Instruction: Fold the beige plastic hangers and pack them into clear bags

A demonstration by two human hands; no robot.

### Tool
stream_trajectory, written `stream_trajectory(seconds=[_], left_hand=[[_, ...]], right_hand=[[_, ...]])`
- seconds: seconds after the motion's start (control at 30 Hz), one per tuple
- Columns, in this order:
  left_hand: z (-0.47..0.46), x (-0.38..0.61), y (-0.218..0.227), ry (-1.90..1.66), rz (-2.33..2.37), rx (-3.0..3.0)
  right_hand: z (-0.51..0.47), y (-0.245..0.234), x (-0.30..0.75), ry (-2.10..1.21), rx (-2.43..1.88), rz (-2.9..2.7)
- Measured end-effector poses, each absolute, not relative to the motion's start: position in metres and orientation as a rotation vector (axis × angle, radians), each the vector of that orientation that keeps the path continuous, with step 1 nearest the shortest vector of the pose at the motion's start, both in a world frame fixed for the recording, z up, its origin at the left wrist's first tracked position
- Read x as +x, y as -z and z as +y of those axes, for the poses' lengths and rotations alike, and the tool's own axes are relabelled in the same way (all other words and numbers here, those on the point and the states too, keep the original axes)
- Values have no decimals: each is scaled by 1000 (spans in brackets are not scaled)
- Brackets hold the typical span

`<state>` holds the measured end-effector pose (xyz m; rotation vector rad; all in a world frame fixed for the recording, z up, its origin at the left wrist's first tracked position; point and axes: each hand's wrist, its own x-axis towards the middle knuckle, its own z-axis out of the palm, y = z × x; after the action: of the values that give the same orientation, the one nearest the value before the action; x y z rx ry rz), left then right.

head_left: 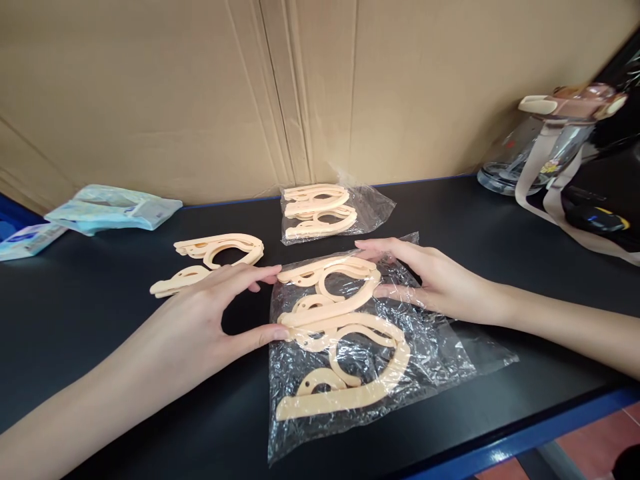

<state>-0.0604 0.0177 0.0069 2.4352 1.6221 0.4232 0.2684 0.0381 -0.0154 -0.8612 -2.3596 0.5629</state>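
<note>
In front of me on the table lies a clear plastic bag [440, 353] with beige folding clothes hangers [345, 400] in it, folded up. My left hand [210, 307] holds the bag's left side, its thumb and forefinger spread around the ends of the upper hanger. From the other side my right hand [425, 277] grips the bag at that hanger's curved end, thumb below and fingers above. Some of the right fingertips are hidden behind the plastic. Beyond my left hand, partly covered by it, are loose folded hangers [220, 247] outside any bag.
A second clear bag of folded hangers [320, 210] lies farther back. Light-blue soft packs [115, 208] are at the back left. At the back right stands a clear bottle [515, 157] with a strap [543, 167], beside a black object. A cardboard wall [200, 100] borders the black table [100, 320].
</note>
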Motion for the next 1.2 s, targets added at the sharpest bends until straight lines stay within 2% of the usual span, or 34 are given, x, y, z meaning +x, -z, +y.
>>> stream_trajectory(seconds=[0.43, 0.77, 1.2], left_hand=[[15, -53, -11, -434, 1604, 2457], [20, -54, -3, -559, 1536, 2273], [18, -53, -3, -523, 1514, 2293]], right_hand=[[35, 17, 267, -426, -852, -2396], [37, 20, 267, -414, -910, -2375], [37, 21, 266, -403, -907, -2362]])
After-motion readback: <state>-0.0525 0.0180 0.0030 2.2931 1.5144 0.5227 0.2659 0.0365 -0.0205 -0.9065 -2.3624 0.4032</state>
